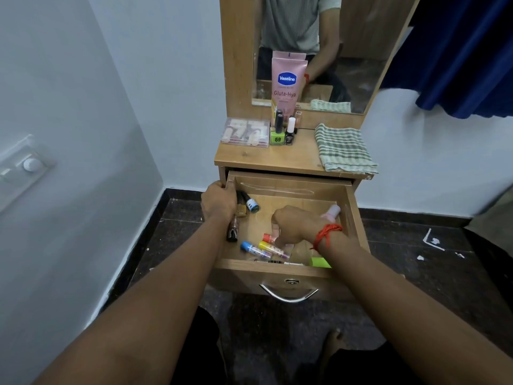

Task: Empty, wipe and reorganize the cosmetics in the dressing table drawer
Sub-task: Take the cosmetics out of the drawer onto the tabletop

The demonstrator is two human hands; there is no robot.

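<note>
The wooden drawer (280, 269) of the dressing table stands pulled out. My left hand (219, 202) grips its left wall. My right hand (295, 225), with a red thread on the wrist, reaches inside and closes its fingers on a red-capped tube (268, 238). Beside it lie a yellow-capped tube (270, 248) and a blue-capped tube (251, 248). Small bottles (249, 204) and a dark tube (232, 232) lie along the left wall. A pink bottle (331, 212) sits at the right wall, and a green item (319, 262) at the front right corner.
On the tabletop (277, 158) stand a pink Vaseline tube (287, 84), a green nail polish (277, 134), a black nail polish (290, 133), a clear box of small items (245, 132) and a folded green checked cloth (344, 148). The mirror rises behind. Walls close in on the left.
</note>
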